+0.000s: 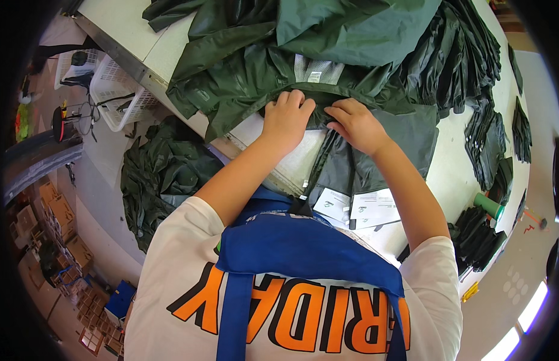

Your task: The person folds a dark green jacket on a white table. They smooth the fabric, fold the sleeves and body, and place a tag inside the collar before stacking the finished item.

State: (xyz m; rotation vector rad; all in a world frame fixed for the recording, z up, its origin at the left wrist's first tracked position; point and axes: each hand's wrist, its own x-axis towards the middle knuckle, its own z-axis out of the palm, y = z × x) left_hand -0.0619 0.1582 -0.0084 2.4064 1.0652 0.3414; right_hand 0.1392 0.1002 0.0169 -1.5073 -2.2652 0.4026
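Note:
A dark green rain jacket (pixel 243 78) is spread across the table in front of me, with a grey mesh patch (pixel 327 71) and a small white label showing inside it. My left hand (pixel 288 120) has its fingers curled over the jacket's near edge. Just to the right, my right hand (pixel 359 127) pinches the same edge between fingers and thumb; the fingertips of both hands are partly hidden in the fabric. Below the right hand lies a dark grey pouch-like piece (pixel 376 162) with black straps. White printed cards (pixel 374 209) lie at the table's near edge.
More dark green garments (pixel 454 54) are heaped along the table's right side, near a green cylinder (pixel 488 206) and black bundles (pixel 481 237). A green fabric heap (pixel 165 174) lies left of the table, below white plastic baskets (pixel 114 90). Cardboard boxes (pixel 57 204) stand farther left.

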